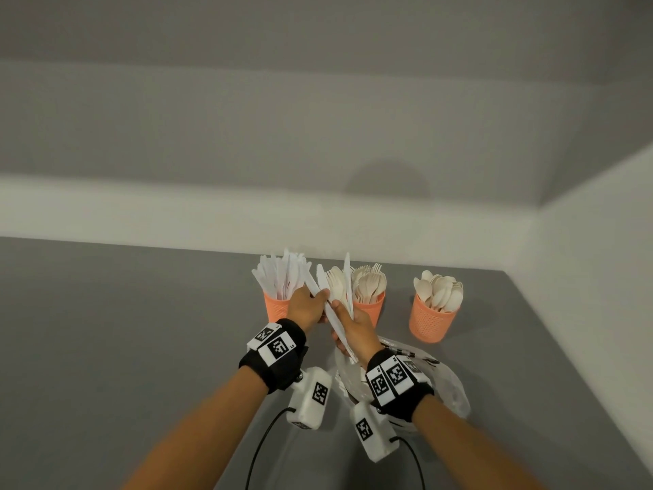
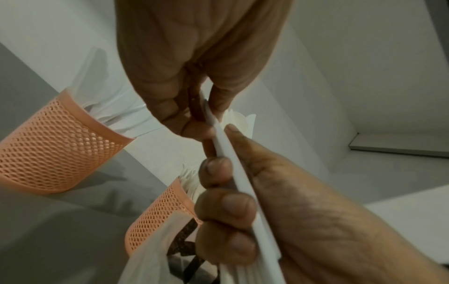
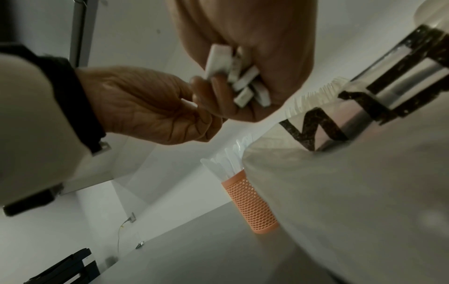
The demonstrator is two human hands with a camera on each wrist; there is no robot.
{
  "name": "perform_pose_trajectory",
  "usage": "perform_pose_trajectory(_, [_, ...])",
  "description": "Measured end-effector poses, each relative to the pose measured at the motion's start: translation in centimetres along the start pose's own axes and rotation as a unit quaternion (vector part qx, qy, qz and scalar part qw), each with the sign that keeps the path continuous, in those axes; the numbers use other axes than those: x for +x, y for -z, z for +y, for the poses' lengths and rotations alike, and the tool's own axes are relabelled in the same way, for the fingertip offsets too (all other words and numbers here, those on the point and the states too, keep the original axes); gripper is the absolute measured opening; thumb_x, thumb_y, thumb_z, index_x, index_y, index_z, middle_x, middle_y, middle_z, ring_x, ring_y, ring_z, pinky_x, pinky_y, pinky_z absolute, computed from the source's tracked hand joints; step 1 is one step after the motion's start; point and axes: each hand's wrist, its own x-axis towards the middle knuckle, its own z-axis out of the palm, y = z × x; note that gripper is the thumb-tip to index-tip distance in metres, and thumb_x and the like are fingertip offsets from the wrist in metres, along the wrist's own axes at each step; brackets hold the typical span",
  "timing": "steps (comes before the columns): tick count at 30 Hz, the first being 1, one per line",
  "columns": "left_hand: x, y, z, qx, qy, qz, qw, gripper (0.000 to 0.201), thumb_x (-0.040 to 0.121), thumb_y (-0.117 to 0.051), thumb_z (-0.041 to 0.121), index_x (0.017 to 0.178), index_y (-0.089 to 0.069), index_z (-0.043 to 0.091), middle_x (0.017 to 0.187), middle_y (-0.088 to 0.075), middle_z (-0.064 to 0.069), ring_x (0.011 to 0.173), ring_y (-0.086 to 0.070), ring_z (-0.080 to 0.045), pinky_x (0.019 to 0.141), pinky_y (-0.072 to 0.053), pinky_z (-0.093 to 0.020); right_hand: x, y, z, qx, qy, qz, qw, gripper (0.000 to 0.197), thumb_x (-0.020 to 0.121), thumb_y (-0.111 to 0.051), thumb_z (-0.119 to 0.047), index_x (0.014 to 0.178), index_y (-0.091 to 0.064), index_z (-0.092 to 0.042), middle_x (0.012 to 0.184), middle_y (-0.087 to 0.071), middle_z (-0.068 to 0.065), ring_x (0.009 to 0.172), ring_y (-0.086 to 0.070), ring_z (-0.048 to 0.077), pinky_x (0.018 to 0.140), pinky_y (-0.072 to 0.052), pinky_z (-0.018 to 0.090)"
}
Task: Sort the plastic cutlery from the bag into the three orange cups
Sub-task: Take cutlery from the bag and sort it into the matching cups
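Three orange mesh cups stood in a row on the gray table (image 1: 106, 330) near the back wall. The left cup (image 1: 275, 307) was packed with white plastic knives (image 1: 282, 277), blades up. The left hand (image 1: 306, 307) hovered just in front of it, thumb and fingers pinched on a white knife (image 1: 312, 286) whose serrated blade pointed up and away. In the left wrist view that knife showed edge-on, thin and flat, between thumb and curled fingers.

Just beside it, the right hand (image 1: 355, 330) had its fingers curled round a bundle of knives (image 1: 337, 323), white with flat squared handle ends showing below the palm in the right wrist view; roughly five or six, count hard to tell. The two hands were close together, nearly touching.

Behind the right hand sat the middle cup (image 1: 371, 309), holding cream-colored forks (image 1: 369, 281). The right cup (image 1: 433, 321) stood apart, full of cream spoons (image 1: 440, 290), bowls up.

The bag (image 1: 448, 390), thin whitish plastic with black printing, lay crumpled on the table under the right wrist.
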Motion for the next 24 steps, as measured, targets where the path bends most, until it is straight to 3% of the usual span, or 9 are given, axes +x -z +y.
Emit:
perform_pose_trajectory(2, [0.1, 0.3, 0.1, 0.000, 0.003, 0.005, 1.000, 0.029, 0.097, -0.041, 0.012, 0.071, -0.053, 0.007, 0.068, -0.058, -0.011, 0.061, -0.057, -0.023, 0.061, -0.051, -0.031, 0.3, 0.1, 0.0, -0.015, 0.001, -0.005, 1.000, 0.029, 0.099, -0.041, -0.032, 0.096, -0.058, -0.010, 0.045, -0.050, 0.000, 0.031, -0.045, 0.006, 0.032, -0.034, 0.017])
perform_pose_trajectory(5, [0.6, 0.7, -0.1, -0.002, 0.013, 0.018, 1.000, 0.025, 0.098, -0.040, 0.014, 0.081, -0.055, 0.003, 0.078, -0.063, -0.018, 0.073, -0.062, -0.033, 0.072, -0.054, -0.043, 0.7, -0.1, -0.2, -0.021, 0.007, -0.017, 1.000, 0.039, 0.099, -0.039, -0.032, 0.122, -0.050, -0.002, 0.042, -0.057, -0.004, 0.033, -0.050, 0.007, 0.033, -0.038, 0.018])
perform_pose_trajectory(9, [1.6, 1.0, -0.1, -0.038, 0.023, 0.064, 0.997, 0.025, 0.096, -0.037, 0.013, 0.083, -0.055, 0.003, 0.088, -0.067, -0.023, 0.083, -0.065, -0.038, 0.085, -0.054, -0.049, 1.3, -0.3, -0.7, -0.013, 0.015, 0.001, 1.000, 0.036, 0.099, -0.039, -0.030, 0.112, -0.055, 0.000, 0.046, -0.057, -0.004, 0.032, -0.049, 0.006, 0.031, -0.036, 0.016])
perform_pose_trajectory(13, [2.7, 0.8, 0.0, -0.238, 0.095, 0.088, 0.963, 0.031, 0.095, -0.031, 0.010, 0.119, -0.046, -0.003, 0.075, -0.057, -0.014, 0.063, -0.058, -0.026, 0.058, -0.054, -0.037, 2.0, -0.5, -0.8, -0.045, 0.019, -0.007, 0.999, 0.026, 0.100, -0.039, -0.032, 0.095, -0.056, -0.013, 0.049, -0.055, -0.005, 0.031, -0.046, 0.006, 0.032, -0.033, 0.018])
perform_pose_trajectory(16, [3.5, 1.2, 0.9, -0.316, 0.106, 0.141, 0.932, 0.033, 0.097, -0.029, 0.016, 0.125, -0.043, 0.004, 0.065, -0.043, -0.005, 0.049, -0.043, -0.015, 0.040, -0.042, -0.022, 2.3, -0.6, -0.9, -0.069, 0.002, -0.023, 0.997, 0.027, 0.099, -0.039, -0.032, 0.080, -0.052, -0.019, 0.051, -0.054, -0.002, 0.030, -0.046, 0.007, 0.033, -0.034, 0.018])
perform_pose_trajectory(18, [3.9, 1.9, 2.2, -0.299, 0.061, 0.175, 0.936, 0.030, 0.099, -0.032, 0.028, 0.112, -0.049, 0.007, 0.059, -0.035, 0.000, 0.043, -0.033, -0.010, 0.037, -0.031, -0.019, 2.5, -0.3, -0.9, -0.073, -0.018, -0.024, 0.997, 0.027, 0.100, -0.038, -0.033, 0.082, -0.049, -0.015, 0.055, -0.051, 0.002, 0.029, -0.041, 0.006, 0.032, -0.031, 0.018])
perform_pose_trajectory(20, [4.3, 3.0, 3.2, -0.251, 0.004, 0.200, 0.947, 0.034, 0.096, -0.041, 0.043, 0.083, -0.050, 0.012, 0.054, -0.034, 0.001, 0.036, -0.031, -0.007, 0.036, -0.029, -0.018, 2.7, 0.2, -0.8, -0.069, -0.040, -0.032, 0.996, 0.028, 0.099, -0.037, -0.036, 0.085, -0.048, -0.014, 0.054, -0.041, 0.001, 0.030, -0.034, 0.005, 0.034, -0.028, 0.017])
perform_pose_trajectory(22, [5.0, 4.2, 4.0, -0.227, -0.042, 0.216, 0.949, 0.038, 0.092, -0.052, 0.041, 0.065, -0.042, 0.016, 0.044, -0.034, 0.005, 0.029, -0.029, -0.005, 0.038, -0.030, -0.019, 3.0, 0.7, -0.9, -0.050, -0.066, -0.045, 0.996, 0.030, 0.099, -0.037, -0.040, 0.085, -0.049, -0.016, 0.053, -0.034, -0.002, 0.032, -0.030, 0.005, 0.035, -0.027, 0.016])
perform_pose_trajectory(24, [6.1, 5.1, 4.9, -0.226, -0.073, 0.232, 0.943, 0.042, 0.090, -0.056, 0.035, 0.058, -0.037, 0.015, 0.036, -0.034, 0.008, 0.030, -0.031, -0.006, 0.042, -0.031, -0.022, 3.2, 1.1, -1.1, -0.018, -0.089, -0.051, 0.995, 0.031, 0.098, -0.037, -0.041, 0.087, -0.050, -0.016, 0.051, -0.031, -0.003, 0.032, -0.028, 0.005, 0.034, -0.026, 0.015])
